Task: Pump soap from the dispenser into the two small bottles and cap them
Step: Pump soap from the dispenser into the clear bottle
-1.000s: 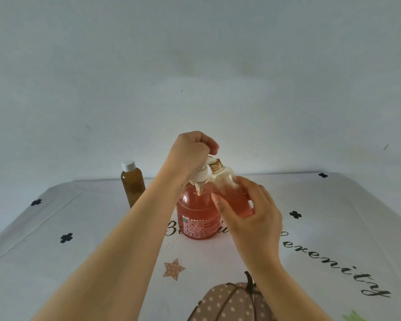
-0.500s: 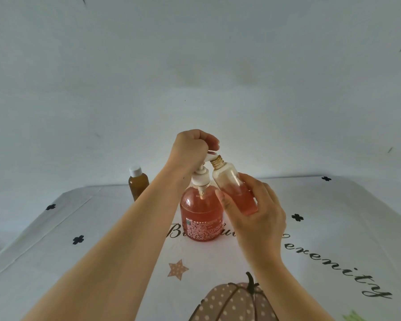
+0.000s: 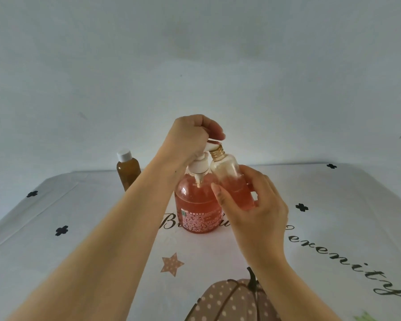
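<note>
Since a second ago our left fingers [image 3: 214,130] and the pump top [image 3: 211,146] under them sit higher, so now we see a thin white stem [image 3: 202,156] above the white collar [image 3: 198,167]. Those fingers are curled down tight over the pump top. They belong to our left hand [image 3: 188,140], which reaches in from the left over the dispenser [image 3: 197,205].

Our right fingers [image 3: 262,181] wrap round the small clear bottle [image 3: 229,179] and hold it tilted. Its gold neck [image 3: 217,152] leans left, right up at the spout of the pump top. We cannot tell if they touch. Pink soap fills the lower part of this bottle, and the upper part looks clear. Our right hand [image 3: 259,218] hides the bottom of it.

The dispenser stands upright on the tablecloth [image 3: 102,228], near the middle, full of pink soap. It has a label with small writing low on its front.

The small brown bottle [image 3: 128,173] stands upright behind our left arm, well apart from the dispenser. Its white cap [image 3: 124,155] is on.

The tablecloth is white with little black flowers, a dotted star [image 3: 171,264], a dotted pumpkin [image 3: 227,300] and curly black words. Behind it is a plain pale wall [image 3: 195,54].
</note>
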A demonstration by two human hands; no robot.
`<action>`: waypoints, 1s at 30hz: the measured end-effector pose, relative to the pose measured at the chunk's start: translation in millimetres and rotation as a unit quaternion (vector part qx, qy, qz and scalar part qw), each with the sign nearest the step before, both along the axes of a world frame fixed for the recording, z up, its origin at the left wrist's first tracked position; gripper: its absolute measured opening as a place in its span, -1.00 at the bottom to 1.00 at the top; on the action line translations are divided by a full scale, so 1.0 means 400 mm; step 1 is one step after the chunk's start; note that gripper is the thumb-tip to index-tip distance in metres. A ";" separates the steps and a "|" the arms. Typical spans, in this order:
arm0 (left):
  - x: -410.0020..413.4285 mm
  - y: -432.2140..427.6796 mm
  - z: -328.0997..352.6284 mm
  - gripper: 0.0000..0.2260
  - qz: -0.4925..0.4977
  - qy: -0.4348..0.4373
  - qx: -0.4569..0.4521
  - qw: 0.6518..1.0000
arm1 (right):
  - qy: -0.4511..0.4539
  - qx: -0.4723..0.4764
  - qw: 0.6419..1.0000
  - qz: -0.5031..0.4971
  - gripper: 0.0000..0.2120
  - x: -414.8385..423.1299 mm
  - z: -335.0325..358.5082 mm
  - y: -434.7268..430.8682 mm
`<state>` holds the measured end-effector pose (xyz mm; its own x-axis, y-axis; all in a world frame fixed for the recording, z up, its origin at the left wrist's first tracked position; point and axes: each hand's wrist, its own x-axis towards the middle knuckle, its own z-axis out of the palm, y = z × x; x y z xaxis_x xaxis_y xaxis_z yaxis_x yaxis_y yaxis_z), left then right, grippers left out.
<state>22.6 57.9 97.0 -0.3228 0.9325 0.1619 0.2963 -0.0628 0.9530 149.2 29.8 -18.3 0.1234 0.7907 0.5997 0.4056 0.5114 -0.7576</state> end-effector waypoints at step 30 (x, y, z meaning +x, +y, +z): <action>0.034 -0.025 0.029 -0.61 0.027 -0.043 0.006 0.999 | 0.018 0.017 1.000 0.006 -0.44 -0.006 0.008 0.005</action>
<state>36.2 47.8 108.7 -0.3854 0.9117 0.1424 0.2169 -0.0605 0.9743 146.7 31.8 -15.2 0.1361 0.7711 0.6220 0.3729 0.5418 -0.7532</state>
